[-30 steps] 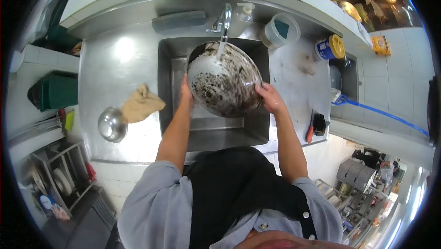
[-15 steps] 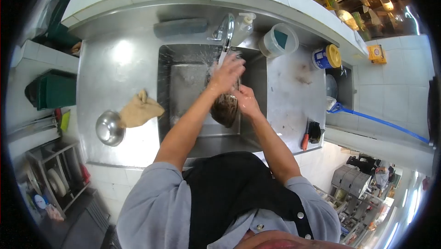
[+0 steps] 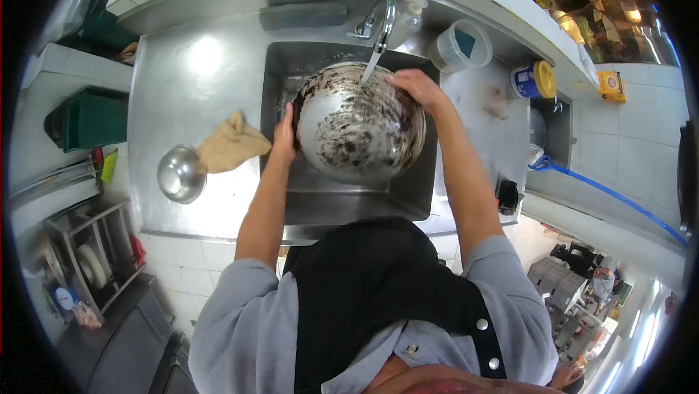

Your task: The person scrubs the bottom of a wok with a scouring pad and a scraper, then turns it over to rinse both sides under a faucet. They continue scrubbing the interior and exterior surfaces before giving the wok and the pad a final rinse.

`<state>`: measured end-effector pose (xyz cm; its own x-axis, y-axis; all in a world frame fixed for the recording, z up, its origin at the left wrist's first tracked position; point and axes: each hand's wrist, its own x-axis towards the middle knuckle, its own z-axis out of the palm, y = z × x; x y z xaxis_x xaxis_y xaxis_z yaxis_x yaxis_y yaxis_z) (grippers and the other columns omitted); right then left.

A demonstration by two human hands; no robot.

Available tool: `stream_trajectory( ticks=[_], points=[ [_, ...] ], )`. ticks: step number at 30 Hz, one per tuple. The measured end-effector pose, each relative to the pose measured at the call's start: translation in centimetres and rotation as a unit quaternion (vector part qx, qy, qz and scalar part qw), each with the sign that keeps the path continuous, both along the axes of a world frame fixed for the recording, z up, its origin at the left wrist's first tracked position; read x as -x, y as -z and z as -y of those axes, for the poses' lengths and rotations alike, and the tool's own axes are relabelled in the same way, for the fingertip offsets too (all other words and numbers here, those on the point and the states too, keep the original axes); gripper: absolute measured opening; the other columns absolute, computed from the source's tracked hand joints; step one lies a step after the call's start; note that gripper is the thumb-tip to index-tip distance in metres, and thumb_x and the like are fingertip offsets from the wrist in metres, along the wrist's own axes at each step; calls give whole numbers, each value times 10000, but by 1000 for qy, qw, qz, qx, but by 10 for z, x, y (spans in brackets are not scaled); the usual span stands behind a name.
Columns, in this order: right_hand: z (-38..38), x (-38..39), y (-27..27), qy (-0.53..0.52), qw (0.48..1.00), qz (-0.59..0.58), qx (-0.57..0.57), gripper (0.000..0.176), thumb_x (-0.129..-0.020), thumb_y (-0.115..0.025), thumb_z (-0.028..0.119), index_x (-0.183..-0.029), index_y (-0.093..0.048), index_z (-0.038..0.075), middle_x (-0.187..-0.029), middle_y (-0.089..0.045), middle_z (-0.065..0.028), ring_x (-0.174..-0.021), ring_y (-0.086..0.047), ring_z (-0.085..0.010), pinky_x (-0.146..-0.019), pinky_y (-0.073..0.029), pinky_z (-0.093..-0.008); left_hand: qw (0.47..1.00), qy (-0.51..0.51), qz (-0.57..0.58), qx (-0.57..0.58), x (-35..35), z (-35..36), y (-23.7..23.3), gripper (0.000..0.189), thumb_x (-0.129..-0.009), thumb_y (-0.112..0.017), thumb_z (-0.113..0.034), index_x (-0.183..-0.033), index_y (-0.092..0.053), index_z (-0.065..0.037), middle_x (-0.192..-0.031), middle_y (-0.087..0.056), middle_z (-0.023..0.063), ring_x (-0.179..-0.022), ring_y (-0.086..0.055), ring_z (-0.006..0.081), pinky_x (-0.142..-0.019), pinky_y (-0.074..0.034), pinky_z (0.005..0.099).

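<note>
Nearest the camera, a black apron over a grey shirt fills the lower frame and hides the front edge of the counter. Both forearms reach out over the sink. The left hand is pressed against the left rim of the large metal bowl, fingers close together and hooked over the edge, their tips out of sight behind it. The right hand grips the far right rim, fingers curled over it – the tips are hidden there too.

The large metal bowl is held tilted above the sink basin, its inside smeared with dark residue, and it covers most of the basin floor. A thin stream of water falls from the tap onto its far rim.

To the left on the counter lie a crumpled tan cloth and, just beside it, a small metal bowl. At the right edge a dark object is half hidden by the right arm – what it is cannot be told.

Farther back stand a soap bottle, a clear plastic tub and a blue tin with a yellow lid. The top ledge is cut off by the frame.
</note>
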<state>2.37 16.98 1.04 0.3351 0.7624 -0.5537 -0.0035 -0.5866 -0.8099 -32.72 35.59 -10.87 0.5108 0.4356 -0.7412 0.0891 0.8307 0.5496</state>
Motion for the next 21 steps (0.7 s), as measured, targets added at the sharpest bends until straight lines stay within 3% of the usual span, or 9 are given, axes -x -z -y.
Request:
stream_trajectory(
  ticks=[1,3,5,7,11,12,16,19,21],
  points=[
    [-18,-8,14,-50,988,141,32,580,-1096,-690,535,-1230,-821,-15,-1194,-848,-189,-1127,-811,-313,-1022,-613,-475,1000,-25,-7,3,13,9,-5,1018,-1044,-695,-761,-1682,-510,10,-1676,-584,166,-1478,-609,340,-1229,-502,507],
    [-60,1,55,-15,934,354,45,715,-1092,-571,663,-1261,-816,12,-1241,-825,-248,-1243,-762,-449,-1094,-568,-524,997,-74,35,3,24,25,-13,973,-1071,-700,-706,-1671,-506,35,-1669,-580,195,-1469,-608,358,-1237,-491,541],
    [-88,30,40,13,922,379,80,676,-1123,-535,618,-1287,-811,23,-1263,-779,-304,-1264,-721,-492,-1097,-550,-511,993,-106,56,-6,29,37,-19,955,-1087,-689,-688,-1667,-502,46,-1669,-581,195,-1464,-611,358,-1237,-492,541],
    [-110,56,15,0,927,356,117,621,-1114,-559,578,-1319,-815,50,-1349,-779,-257,-1327,-711,-447,-1122,-544,-507,991,-131,21,7,24,45,-40,943,-1095,-684,-676,-1666,-502,52,-1674,-575,201,-1472,-604,360,-1247,-482,537],
    [-121,135,21,-103,864,492,-16,531,-1111,-613,500,-1428,-781,108,-1556,-692,-199,-1506,-581,-428,-1220,-459,-601,979,-164,-104,58,11,52,-50,871,-1122,-646,-661,-1644,-545,30,-1668,-594,189,-1468,-613,355,-1244,-482,539],
    [-113,157,19,-115,836,536,-35,514,-1111,-626,478,-1460,-765,127,-1606,-658,-185,-1544,-539,-430,-1243,-425,-636,980,-182,-69,39,12,54,-28,828,-1141,-610,-654,-1645,-550,-1,-1643,-623,174,-1439,-643,360,-1217,-510,568],
    [-56,207,25,-186,769,597,-132,531,-1100,-675,432,-1561,-694,169,-1741,-522,-166,-1635,-405,-461,-1286,-301,-749,982,-176,-33,62,13,59,-46,771,-1179,-515,-648,-1654,-548,-42,-1640,-633,152,-1451,-642,381,-1210,-522,603],
    [9,219,12,-213,768,575,-183,572,-1086,-691,464,-1579,-678,175,-1771,-479,-174,-1646,-397,-471,-1299,-298,-726,982,-172,3,82,11,62,-38,776,-1197,-414,-672,-1677,-531,-73,-1657,-621,150,-1486,-616,392,-1223,-506,619],
    [47,214,18,-187,779,572,-176,652,-1043,-731,532,-1605,-659,210,-1804,-432,-177,-1671,-355,-480,-1318,-279,-711,983,-151,18,102,6,70,-38,799,-1197,-312,-708,-1719,-488,-129,-1729,-546,146,-1557,-546,412,-1254,-441,703]
  ],
)
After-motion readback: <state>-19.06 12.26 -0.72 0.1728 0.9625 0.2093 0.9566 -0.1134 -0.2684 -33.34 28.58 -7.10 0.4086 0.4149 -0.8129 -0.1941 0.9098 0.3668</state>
